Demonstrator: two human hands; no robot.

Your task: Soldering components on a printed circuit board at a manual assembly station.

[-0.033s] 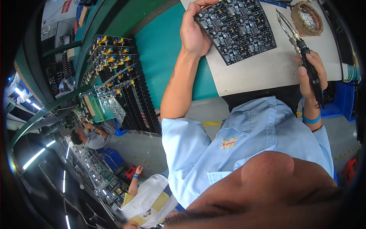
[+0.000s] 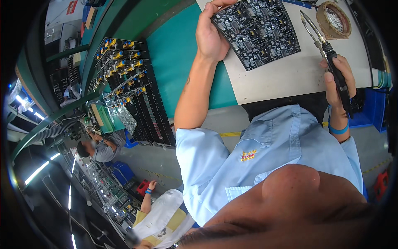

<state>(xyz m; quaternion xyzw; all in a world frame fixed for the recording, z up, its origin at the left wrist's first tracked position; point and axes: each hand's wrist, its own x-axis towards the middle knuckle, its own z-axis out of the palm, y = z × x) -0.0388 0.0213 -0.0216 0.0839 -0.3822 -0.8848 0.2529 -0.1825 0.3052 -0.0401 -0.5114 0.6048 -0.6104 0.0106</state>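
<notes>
**Board and iron at the white bench**

Nothing has shifted since the frame before: my left hand (image 2: 211,35) still grips the left edge of the dark circuit board (image 2: 259,31), and my right hand (image 2: 338,79) stays wrapped around the black handle of the soldering iron (image 2: 325,47). The board lies flat on the white work mat (image 2: 286,76), toward its far edge, thumb and fingers pinching its near-left corner. The iron's metal tip points away from me and hangs just right of the board, apart from it. Beyond the tip sits a round brown holder of tip-cleaning wire (image 2: 333,18).

The mat rests on a teal bench top (image 2: 178,50) that runs off to my left. Past it, a slanted black rack (image 2: 132,91) holds rows of boards with yellow and blue parts. My pale blue shirt (image 2: 269,153) fills the lower middle of the view, a blue band on my right wrist.

Down the line to the left, a person in grey (image 2: 101,147) bends over another station under strip lights, and a raised hand (image 2: 152,184) of someone in white and yellow shows below.
</notes>
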